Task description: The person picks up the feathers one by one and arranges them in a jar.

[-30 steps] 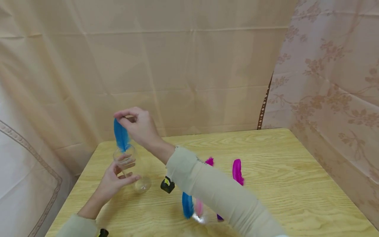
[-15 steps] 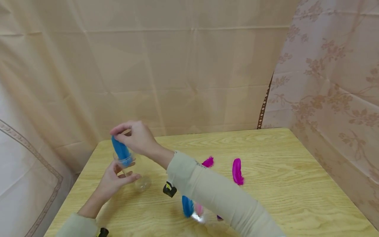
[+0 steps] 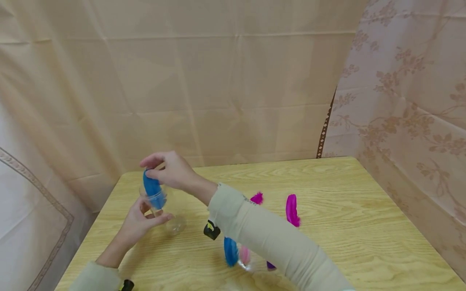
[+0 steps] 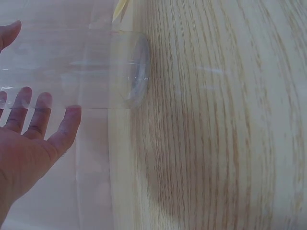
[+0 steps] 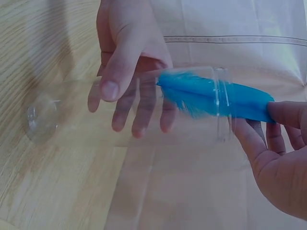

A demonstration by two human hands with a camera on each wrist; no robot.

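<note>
A tall clear plastic jar (image 3: 176, 226) stands on the table at the left in the head view. My left hand (image 3: 136, 220) holds it by the side, the thumb near and the fingers behind; the left wrist view shows the jar's base (image 4: 136, 72) against the wood. Between thumb and fingers, my right hand (image 3: 174, 171) pinches the upper end of a blue feather (image 3: 152, 188) at the mouth. In the right wrist view the feather's fluffy end (image 5: 184, 91) is inside the jar, past the ringed rim, while the pinched end stays outside.
Under my right forearm lie another blue feather (image 3: 230, 252), a pink feather (image 3: 244, 254) and a partly hidden purple one (image 3: 271, 265). Magenta feathers (image 3: 292, 211) lie farther right. Something clear and shiny (image 3: 245, 265) is beside the pink one. Curtains hang behind the table (image 3: 346, 194).
My right hand has come down, bringing the blue feather from above the jar's mouth to partly inside it. My left hand and the jar have kept their place.
</note>
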